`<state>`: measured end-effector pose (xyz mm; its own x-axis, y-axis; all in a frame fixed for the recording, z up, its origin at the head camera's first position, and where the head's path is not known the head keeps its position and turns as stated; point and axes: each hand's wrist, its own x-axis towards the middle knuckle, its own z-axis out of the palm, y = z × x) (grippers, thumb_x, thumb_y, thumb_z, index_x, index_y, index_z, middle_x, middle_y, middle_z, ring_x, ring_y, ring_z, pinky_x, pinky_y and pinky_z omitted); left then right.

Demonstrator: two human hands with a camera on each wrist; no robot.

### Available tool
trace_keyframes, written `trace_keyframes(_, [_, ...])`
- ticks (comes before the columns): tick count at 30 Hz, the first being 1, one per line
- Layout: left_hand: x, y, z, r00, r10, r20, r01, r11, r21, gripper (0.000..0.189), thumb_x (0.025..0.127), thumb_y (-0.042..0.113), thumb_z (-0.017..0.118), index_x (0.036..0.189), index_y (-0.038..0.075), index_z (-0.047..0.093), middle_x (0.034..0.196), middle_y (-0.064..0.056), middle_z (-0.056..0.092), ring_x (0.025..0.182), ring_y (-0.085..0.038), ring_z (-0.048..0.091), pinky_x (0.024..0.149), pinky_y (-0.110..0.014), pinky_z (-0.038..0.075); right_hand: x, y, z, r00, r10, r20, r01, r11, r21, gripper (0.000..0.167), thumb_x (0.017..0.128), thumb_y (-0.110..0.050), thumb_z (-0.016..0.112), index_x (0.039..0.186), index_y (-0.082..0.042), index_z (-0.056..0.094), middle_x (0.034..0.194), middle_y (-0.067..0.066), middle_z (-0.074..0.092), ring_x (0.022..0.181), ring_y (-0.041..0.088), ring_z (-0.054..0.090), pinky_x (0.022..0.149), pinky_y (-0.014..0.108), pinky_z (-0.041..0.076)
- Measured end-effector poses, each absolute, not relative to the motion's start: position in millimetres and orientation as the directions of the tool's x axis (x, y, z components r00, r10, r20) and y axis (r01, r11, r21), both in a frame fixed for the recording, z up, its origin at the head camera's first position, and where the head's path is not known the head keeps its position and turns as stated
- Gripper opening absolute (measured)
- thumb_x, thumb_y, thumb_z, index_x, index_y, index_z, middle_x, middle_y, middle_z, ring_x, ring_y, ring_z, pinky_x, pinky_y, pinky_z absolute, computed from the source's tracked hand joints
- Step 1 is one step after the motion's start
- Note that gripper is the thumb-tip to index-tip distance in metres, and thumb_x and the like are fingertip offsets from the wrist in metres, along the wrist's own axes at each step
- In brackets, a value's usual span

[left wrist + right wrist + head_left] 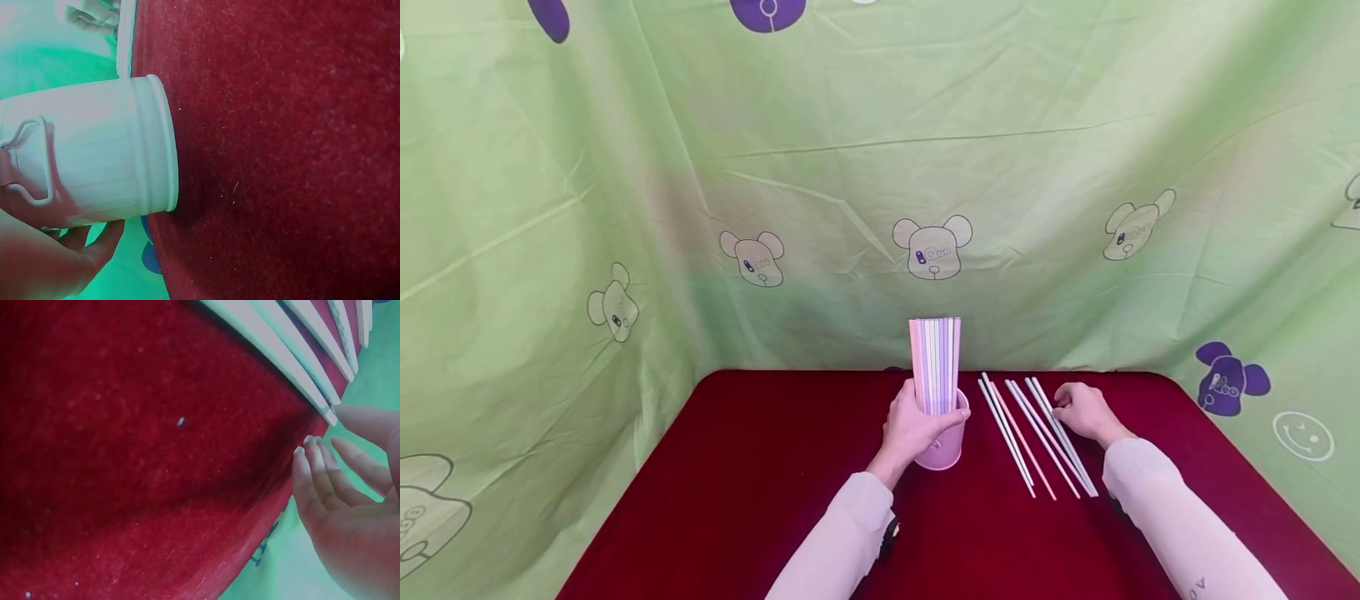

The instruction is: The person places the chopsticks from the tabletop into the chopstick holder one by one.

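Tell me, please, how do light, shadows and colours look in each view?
Head view: even light, the cup pink; left wrist view: that cup pale with a greenish tint, dark shadow by its base on the red cloth; right wrist view: soft shadow near the right hand.

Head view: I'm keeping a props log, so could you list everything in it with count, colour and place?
Cup: one, pink, upright on the table
Bunched sticks: too tightly packed to count, coral, white, lilac and pink, standing in the cup
Loose sticks: about seven, pale blue-white, pink and coral, lying right of the cup
Table: one, dark red top, under everything
Backdrop: green, behind and beside the table
Bear-head prints: several, pale or purple, on the backdrop
Smiley print: one, pale, backdrop's right side
Sleeves: two, whitish, on both forearms
Left hand: one, bare, gripping at the cup's rim
Right hand: one, bare, near the loose sticks' far ends
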<state>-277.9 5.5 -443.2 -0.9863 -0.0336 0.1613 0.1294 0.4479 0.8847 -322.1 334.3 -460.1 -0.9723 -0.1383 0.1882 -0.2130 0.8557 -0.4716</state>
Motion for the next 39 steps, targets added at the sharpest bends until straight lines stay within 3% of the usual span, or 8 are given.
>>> trace_keyframes(18, [-280,5,-444,-0.986,-0.034,0.161,0.129,0.447,0.885,0.078,0.062,0.065,0.088,0.121,0.025,0.059,0.102,0.009,0.065,0.092,-0.01,0.064,0.078,-0.043,0.053,-324,343,-456,-0.996,-0.065,0.064,-0.088,0.885,-0.458,0.014,0.075,-0.003,0.07,0.086,0.006,0.067,0.081,0.017,0.067,0.081,0.038,0.062,0.077,0.052,0.051])
trace_keyframes(25, [-276,6,-442,-0.988,-0.037,0.149,0.117,0.445,0.888,0.078,0.062,0.066,0.088,0.122,0.026,0.059,0.103,0.01,0.065,0.093,-0.01,0.063,0.08,-0.044,0.052,-320,344,-443,-0.996,-0.079,-0.029,-0.057,0.888,-0.455,0.004,0.077,-0.002,0.069,0.076,0.001,0.072,0.064,0.004,0.067,0.064,0.022,0.065,0.069,0.041,0.055])
trace_keyframes(30, [-277,7,-442,-0.987,-0.035,0.16,0.127,0.45,0.884,0.077,0.062,0.065,0.088,0.12,0.025,0.059,0.102,0.01,0.065,0.092,-0.01,0.063,0.079,-0.044,0.052,-318,347,-442,-0.996,-0.065,-0.058,-0.024,0.846,-0.533,0.008,0.075,0.003,0.065,0.074,0.004,0.073,0.059,0.003,0.067,0.057,0.014,0.065,0.059,0.029,0.057])
trace_keyframes(35, [-277,7,-442,-0.986,-0.035,0.165,0.132,0.45,0.884,0.076,0.062,0.064,0.089,0.12,0.025,0.059,0.102,0.009,0.066,0.092,-0.01,0.064,0.079,-0.044,0.052,-317,352,-448,-0.992,-0.024,-0.125,0.069,0.725,-0.685,0.015,0.076,0.007,0.058,0.081,0.013,0.071,0.067,0.011,0.071,0.058,0.012,0.066,0.059,0.029,0.059])
trace_keyframes(39, [-276,6,-443,-0.986,-0.037,0.165,0.131,0.449,0.884,0.077,0.062,0.064,0.089,0.121,0.025,0.059,0.103,0.009,0.066,0.093,-0.01,0.064,0.079,-0.044,0.052,-318,354,-452,-0.993,-0.002,-0.118,0.086,0.677,-0.731,0.018,0.076,0.008,0.056,0.083,0.016,0.071,0.071,0.013,0.073,0.059,0.01,0.067,0.06,0.028,0.06])
